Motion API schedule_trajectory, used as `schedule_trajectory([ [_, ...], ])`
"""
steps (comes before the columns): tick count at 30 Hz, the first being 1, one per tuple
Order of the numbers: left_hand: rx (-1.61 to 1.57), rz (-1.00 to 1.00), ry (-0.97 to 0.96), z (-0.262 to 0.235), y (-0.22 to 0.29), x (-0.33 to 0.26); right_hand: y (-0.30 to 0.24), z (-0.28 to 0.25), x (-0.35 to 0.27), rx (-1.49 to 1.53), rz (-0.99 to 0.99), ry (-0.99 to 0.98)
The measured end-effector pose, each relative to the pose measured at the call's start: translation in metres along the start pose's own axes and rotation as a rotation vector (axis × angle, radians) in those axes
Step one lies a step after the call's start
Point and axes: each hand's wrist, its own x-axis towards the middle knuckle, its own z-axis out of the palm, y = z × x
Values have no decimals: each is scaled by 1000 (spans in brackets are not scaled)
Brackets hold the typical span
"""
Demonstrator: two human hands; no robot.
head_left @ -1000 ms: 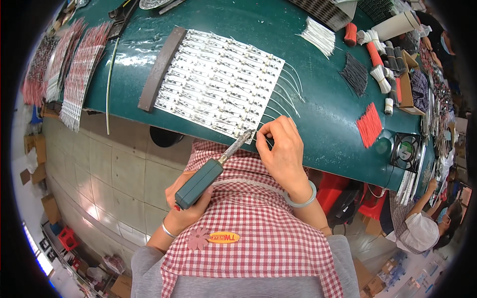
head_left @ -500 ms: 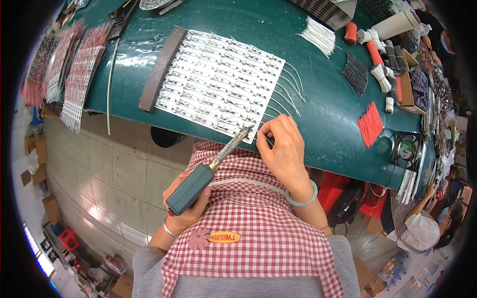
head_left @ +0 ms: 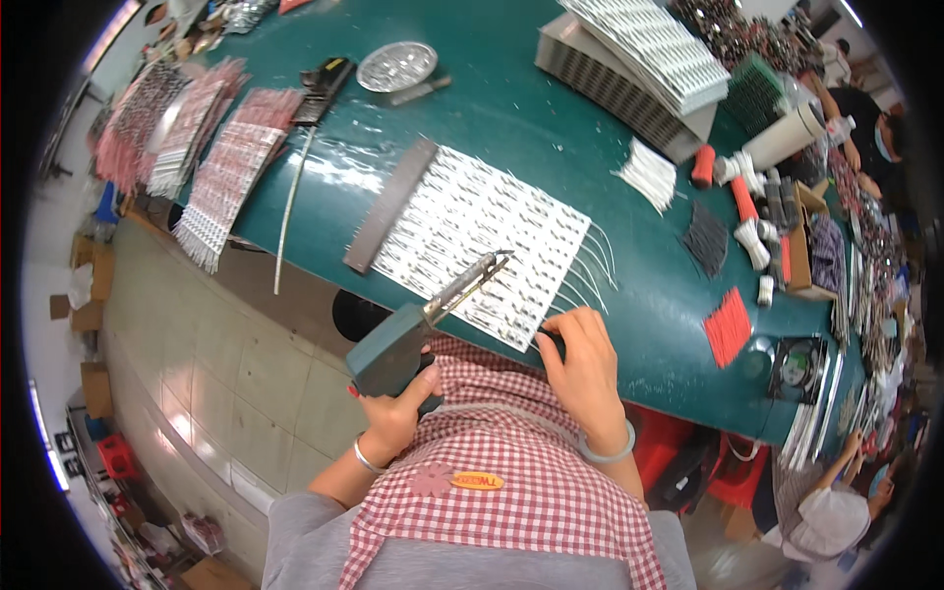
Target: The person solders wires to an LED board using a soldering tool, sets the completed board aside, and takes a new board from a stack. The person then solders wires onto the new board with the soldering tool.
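Note:
My left hand (head_left: 398, 413) is wrapped round the grip of a dark green soldering gun (head_left: 385, 346). Its metal tip slants up and right over a white panel of small circuit boards (head_left: 482, 236), apparently above the surface. My right hand (head_left: 585, 369) is by the panel's lower right corner, thumb and forefinger curled together. Something dark shows between these fingers, but I cannot make out what it is. Thin white wires (head_left: 598, 280) stick out from the panel's right edge. Along its left edge lies a brown bar (head_left: 391, 205).
Piles of white wires (head_left: 647, 177), black wires (head_left: 706, 239) and red wires (head_left: 727, 327) lie to the right, near a small fan (head_left: 798, 366). A metal dish (head_left: 396, 66) and stacked panels (head_left: 649, 59) are farther back. Wired strips (head_left: 236, 162) overhang the left edge. A co-worker (head_left: 831, 516) sits at right.
The whole view has shifted, so the table sits lower in it. The soldering gun's tip has moved from the panel's near right corner to over its middle. My right hand stays by that corner.

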Motion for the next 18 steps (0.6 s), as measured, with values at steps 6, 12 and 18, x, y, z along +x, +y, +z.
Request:
schedule_trajectory([
  [6,-239,100,220,-3,8,46,3,1,6,-37,-136,67],
  [12,-362,222,339,-17,6,75,10,12,7,-134,-193,25],
  [18,-364,214,410,-20,6,86,15,15,6,-129,-179,1],
])
